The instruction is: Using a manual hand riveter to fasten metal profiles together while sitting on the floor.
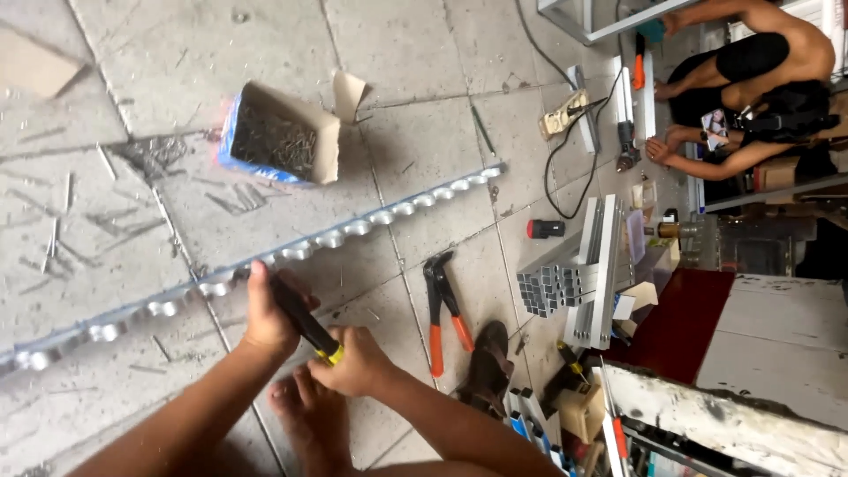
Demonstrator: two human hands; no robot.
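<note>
The long metal strip (353,230) with its row of round cups runs across the tiled floor (415,53) from near left to far right. Your left hand (265,311) is closed around the front of the black tool (305,320), pressing its tip to the strip. Your right hand (358,364) is wrapped round the tool's yellow-banded end. Beyond the strip sits an open cardboard box of nails (281,134). To the right lie the orange-handled pliers (444,311), near a sandal (488,367).
</note>
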